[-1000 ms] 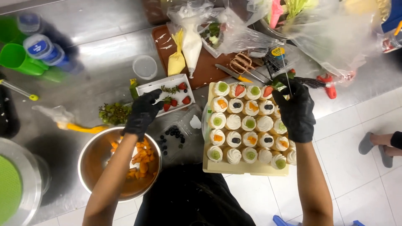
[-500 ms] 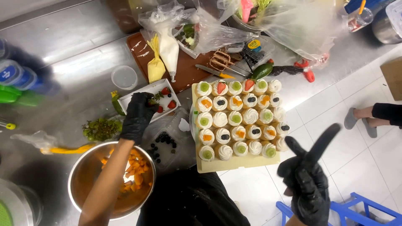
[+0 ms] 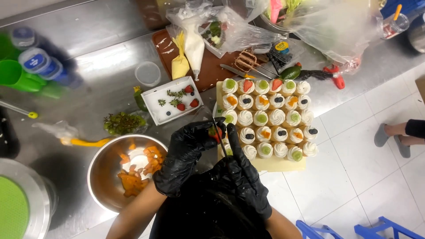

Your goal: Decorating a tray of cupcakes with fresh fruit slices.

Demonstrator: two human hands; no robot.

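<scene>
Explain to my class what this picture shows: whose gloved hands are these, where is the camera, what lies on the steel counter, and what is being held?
There is no machine here. A person wears a camera on the head, so the one view looks straight down at their own two hands, both in black gloves.

The left hand pinches a small red strawberry piece. The right hand holds a thin, dark knife-like tool against it; the tool is too slim to name for certain.

Beside the hands, on the shiny steel counter, a pale board carries rows of small white cream-topped cups, each crowned with fruit. Nearby sit a round metal bowl of orange fruit chunks, a white square tray of strawberries and herb sprigs, and yellow and white piping bags.

At the right edge stands another person's foot in a grey slipper.
</scene>
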